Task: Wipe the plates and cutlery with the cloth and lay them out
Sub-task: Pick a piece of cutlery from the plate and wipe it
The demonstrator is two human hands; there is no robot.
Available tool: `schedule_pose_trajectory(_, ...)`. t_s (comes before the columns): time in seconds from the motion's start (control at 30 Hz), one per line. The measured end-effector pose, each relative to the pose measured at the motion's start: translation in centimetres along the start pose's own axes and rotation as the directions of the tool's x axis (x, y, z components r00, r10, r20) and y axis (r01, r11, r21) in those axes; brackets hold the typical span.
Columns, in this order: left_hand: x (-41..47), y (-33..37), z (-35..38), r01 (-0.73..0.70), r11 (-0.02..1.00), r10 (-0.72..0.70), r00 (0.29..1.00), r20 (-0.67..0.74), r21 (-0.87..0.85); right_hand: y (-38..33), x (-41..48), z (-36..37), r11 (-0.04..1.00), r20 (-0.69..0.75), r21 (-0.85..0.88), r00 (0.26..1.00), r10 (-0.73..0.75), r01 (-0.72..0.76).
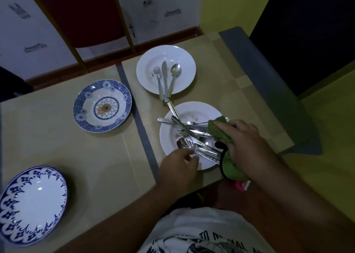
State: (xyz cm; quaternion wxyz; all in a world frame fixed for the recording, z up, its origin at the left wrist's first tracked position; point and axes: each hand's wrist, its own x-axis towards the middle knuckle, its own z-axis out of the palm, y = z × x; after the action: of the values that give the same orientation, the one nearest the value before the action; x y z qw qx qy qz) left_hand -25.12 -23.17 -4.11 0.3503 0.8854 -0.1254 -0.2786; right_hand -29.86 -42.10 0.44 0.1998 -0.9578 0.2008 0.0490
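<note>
Right hand (244,143), grip clamped on crumpled green cloth (218,130), left hand (178,166), grip pinching heaped steel cutlery (199,135) on white round plate (192,106), right of centre

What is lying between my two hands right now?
Head view: a heap of cutlery on the near white plate lies between your left hand and your right hand, which grips the green cloth.
</note>
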Motion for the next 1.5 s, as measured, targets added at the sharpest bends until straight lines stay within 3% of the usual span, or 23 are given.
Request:
schedule_pose_trajectory(0.03, -0.1, 1.2, 0.3, 0.207, 0.951, -0.191, 0.978, 0.089, -0.229, 0.1, 0.1, -0.1, 1.0, 0.014, -0.013, 1.0, -0.008, 0.008)
schedule_pose_trajectory(0.1, 0.2, 2.9, 0.8, 0.562, 0.597, -0.491, 0.82, 0.294, -0.572, 0.3, 0.2, -0.3, 0.999, 0.044, -0.031, 0.999, -0.021, 0.022)
schedule_pose_trajectory(0.13, 0.5, 3.1, 1.0, 0.644, 0.446, -0.549, 0.745, 0.378, -0.622, 0.4, 0.3, -0.4, 0.999, 0.062, -0.033, 0.998, -0.026, 0.028)
schedule_pose_trajectory(0.17, 0.9, 3.0, 1.3, 0.688, 0.373, -0.574, 0.699, 0.427, -0.623, 0.5, 0.4, -0.4, 0.999, 0.082, -0.035, 0.996, -0.031, 0.034)
schedule_pose_trajectory(0.33, 2.8, 2.6, 2.9, 0.725, 0.312, -0.595, 0.653, 0.468, -0.614, 0.9, 0.6, -0.2, 0.996, 0.114, -0.045, 0.991, -0.071, 0.076)
schedule_pose_trajectory(0.67, 4.0, 2.9, 4.4, 0.703, 0.291, -0.668, 0.635, 0.388, -0.649, 1.6, 0.6, -0.1, 0.986, 0.137, -0.037, 0.978, -0.155, 0.162)
schedule_pose_trajectory(0.93, 2.7, 2.2, 3.0, 0.727, 0.341, -0.63, 0.647, 0.429, -0.596, 1.7, 0.7, -0.5, 0.982, 0.115, -0.007, 0.976, -0.187, 0.189)
schedule_pose_trajectory(1.07, 0.8, 1.4, 0.1, 0.751, 0.42, -0.583, 0.653, 0.483, -0.509, 0.6, 1.0, -0.7, 0.976, 0.082, 0.065, 0.974, -0.213, 0.208)
schedule_pose_trajectory(1.2, -1.8, 0.9, -3.7, 0.686, 0.516, -0.481, 0.728, 0.488, -0.514, -1.5, 1.0, -0.1, 0.95, 0.048, 0.15, 0.958, -0.283, 0.274)
schedule_pose_trajectory(1.33, -3.4, 0.7, -5.9, 0.555, 0.579, -0.445, 0.829, 0.339, -0.598, -4.6, 0.5, 0.7, 0.904, 0.026, 0.102, 0.908, -0.419, 0.414)
schedule_pose_trajectory(1.5, -4.8, 0.7, -6.2, 0.402, 0.512, -0.418, 0.889, 0.189, -0.759, -8.2, -0.3, 2.2, 0.816, 0.04, -0.035, 0.817, -0.575, 0.577)
